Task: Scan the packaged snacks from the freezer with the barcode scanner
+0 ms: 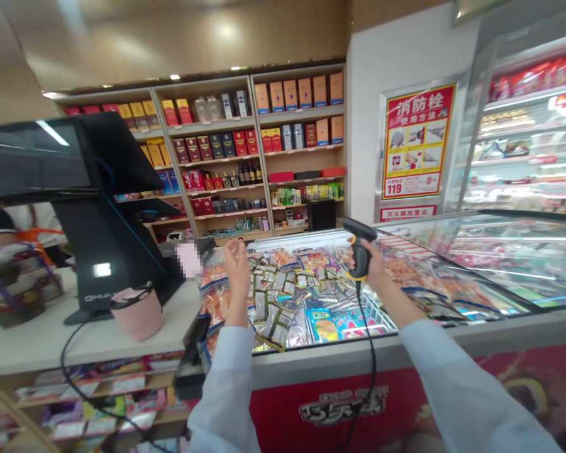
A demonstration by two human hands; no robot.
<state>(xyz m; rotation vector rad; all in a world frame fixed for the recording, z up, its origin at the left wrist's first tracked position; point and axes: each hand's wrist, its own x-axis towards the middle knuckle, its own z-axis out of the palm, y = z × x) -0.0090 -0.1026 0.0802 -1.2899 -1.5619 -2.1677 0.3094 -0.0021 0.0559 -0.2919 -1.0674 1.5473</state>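
My right hand is wrapped round a black handheld barcode scanner with yellow trim, held up above the freezer. The scanner's head points to the left, and a black cable hangs from its grip down the freezer's front. My left hand is raised over the left side of the freezer, its fingers loosely bent and a little apart, with nothing visible in them. Below both hands lie packaged foods inside the open-topped freezer, several in gold and silver wrappers. A blue packet lies near its front edge.
On the counter at left stand a black checkout terminal, a pink container and a wrapped basket. Another person is partly visible behind the terminal. Shelves of boxes and bottles line the back wall. A glass-topped freezer section extends right.
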